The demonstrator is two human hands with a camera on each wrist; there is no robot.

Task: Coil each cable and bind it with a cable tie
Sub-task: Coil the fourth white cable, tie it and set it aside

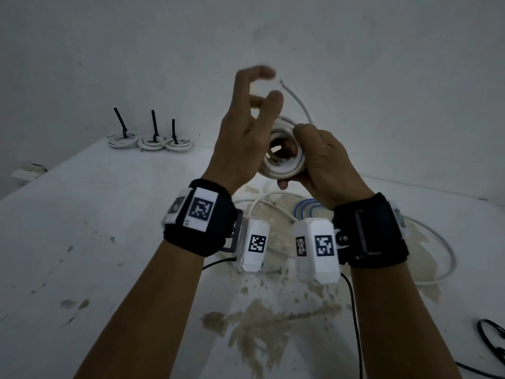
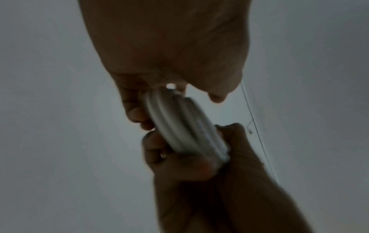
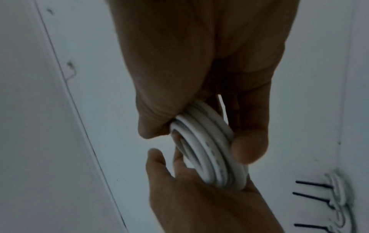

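Two hands raised over white counter [image 1: 82,214] — right hand [image 1: 322,162] grips white round-cable coil [image 1: 284,160]; left hand [image 1: 243,127] open, fingers spread. Printing on coil unreadable.

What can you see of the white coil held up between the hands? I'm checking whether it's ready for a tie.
The white coil is round, smooth-jacketed cable wound in several stacked loops around an open centre. It is held up above the table, with no tie visible on it. The right hand grips its rim; the left hand, fingers spread, touches its other side. Its loose end sticks upward, showing a cut tip.
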